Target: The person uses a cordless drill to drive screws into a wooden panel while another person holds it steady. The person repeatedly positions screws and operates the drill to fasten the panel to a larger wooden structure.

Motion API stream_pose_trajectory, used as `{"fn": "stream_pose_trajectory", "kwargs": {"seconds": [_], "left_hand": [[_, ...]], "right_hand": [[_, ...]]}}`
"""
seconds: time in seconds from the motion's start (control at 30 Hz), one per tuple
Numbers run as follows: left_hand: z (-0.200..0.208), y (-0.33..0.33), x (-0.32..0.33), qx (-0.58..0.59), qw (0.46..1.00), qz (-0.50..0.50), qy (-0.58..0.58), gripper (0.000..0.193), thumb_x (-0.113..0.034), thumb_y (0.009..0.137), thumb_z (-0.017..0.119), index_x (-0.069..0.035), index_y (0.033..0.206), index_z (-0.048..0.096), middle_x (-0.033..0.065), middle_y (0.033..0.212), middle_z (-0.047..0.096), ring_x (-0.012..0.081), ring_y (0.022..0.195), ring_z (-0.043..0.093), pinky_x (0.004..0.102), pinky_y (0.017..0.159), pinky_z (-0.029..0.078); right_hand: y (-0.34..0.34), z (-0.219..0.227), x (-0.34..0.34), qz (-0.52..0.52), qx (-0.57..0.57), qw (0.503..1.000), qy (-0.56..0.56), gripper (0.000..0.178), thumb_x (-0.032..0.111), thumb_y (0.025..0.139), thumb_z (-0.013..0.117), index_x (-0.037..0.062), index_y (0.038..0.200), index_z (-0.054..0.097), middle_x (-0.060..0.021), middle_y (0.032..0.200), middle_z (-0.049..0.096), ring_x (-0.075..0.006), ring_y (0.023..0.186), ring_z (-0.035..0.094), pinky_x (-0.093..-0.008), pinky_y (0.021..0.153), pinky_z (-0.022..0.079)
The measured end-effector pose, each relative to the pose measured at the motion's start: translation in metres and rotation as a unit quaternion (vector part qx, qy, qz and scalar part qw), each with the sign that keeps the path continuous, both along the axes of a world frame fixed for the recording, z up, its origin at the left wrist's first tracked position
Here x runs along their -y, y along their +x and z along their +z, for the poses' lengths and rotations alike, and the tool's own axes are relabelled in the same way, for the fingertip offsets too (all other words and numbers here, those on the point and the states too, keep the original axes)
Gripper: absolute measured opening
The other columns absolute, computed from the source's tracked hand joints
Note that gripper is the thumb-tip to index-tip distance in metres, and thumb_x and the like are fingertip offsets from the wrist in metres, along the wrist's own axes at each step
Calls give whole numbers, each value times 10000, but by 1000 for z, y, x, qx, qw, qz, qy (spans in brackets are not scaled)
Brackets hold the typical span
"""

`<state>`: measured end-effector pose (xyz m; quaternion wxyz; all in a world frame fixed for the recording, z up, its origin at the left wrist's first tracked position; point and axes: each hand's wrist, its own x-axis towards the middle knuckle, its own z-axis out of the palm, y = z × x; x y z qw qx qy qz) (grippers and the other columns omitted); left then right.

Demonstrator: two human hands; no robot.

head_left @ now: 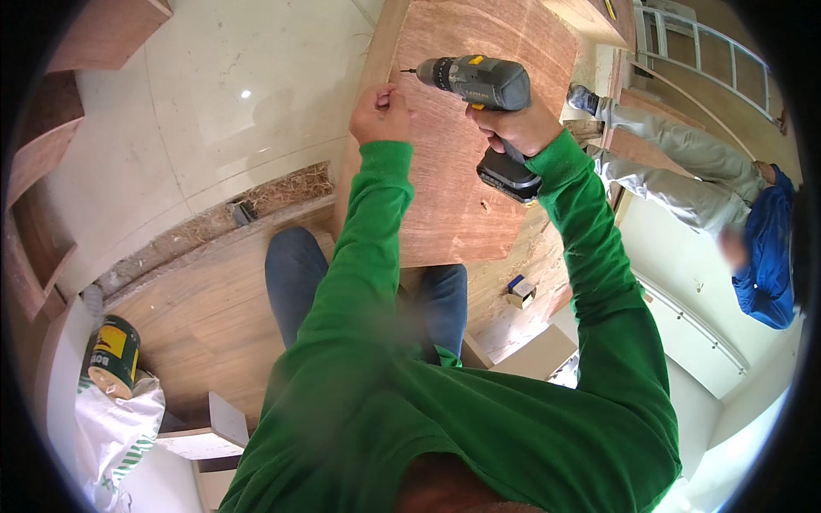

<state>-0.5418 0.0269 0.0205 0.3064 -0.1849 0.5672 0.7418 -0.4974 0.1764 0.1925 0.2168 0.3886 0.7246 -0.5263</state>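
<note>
A grey and black cordless drill (492, 83) with yellow accents is gripped in my right hand (522, 128), my fingers wrapped round its handle below the motor. Its thin bit points left, over the edge of a reddish-brown wooden panel (462, 171). Just below the bit's tip, my left hand (381, 114) rests at the panel's left edge with its fingers curled together. Whatever those fingers may pinch is too small or hidden to make out. Both forearms wear green sleeves.
Another person (727, 197) in a blue top and light trousers is at the right, near a metal ladder (697, 47). A can (114, 355) sits above a white sack (120, 427) at lower left. A small box (520, 291) lies right of my knees.
</note>
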Motion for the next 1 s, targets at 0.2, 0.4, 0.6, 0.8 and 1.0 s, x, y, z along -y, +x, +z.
{"fn": "stream_pose_trajectory", "kwargs": {"seconds": [0.2,0.4,0.6,0.8,1.0], "left_hand": [[-21,-6,-7,-400,882,-61,-242,298,-27,819,804,-125,1100,821,80,1024,718,274,939,700,404,827,575],[-45,-20,-28,-468,854,-48,-222,276,-19,803,820,-149,1047,818,83,991,700,296,910,680,419,812,555],[-61,-18,-29,-450,879,-8,-159,248,25,812,804,-126,1009,815,82,897,637,274,818,658,379,721,551],[-64,-18,-30,-468,871,1,-147,249,36,828,797,-109,1028,821,86,877,618,263,750,642,364,676,544],[-64,-16,-30,-461,877,12,-132,257,48,836,787,-99,1044,824,88,875,613,263,763,644,365,689,545]], "right_hand": [[-14,2,-5,10,14,1000,-4,142,41,888,739,11,975,631,-36,706,587,-132,514,554,-307,429,438],[-16,3,-5,-2,42,999,2,127,43,891,730,11,973,638,-43,702,591,-132,517,541,-305,430,440],[-20,6,-8,33,58,998,16,118,39,896,715,13,985,643,-41,695,588,-126,527,537,-296,447,449],[-23,9,-9,49,73,996,30,166,48,886,728,8,1020,639,-43,694,586,-124,534,546,-294,449,449],[-24,9,-7,46,57,997,27,176,31,886,722,6,1038,637,-47,690,580,-127,525,542,-299,441,437]]}}
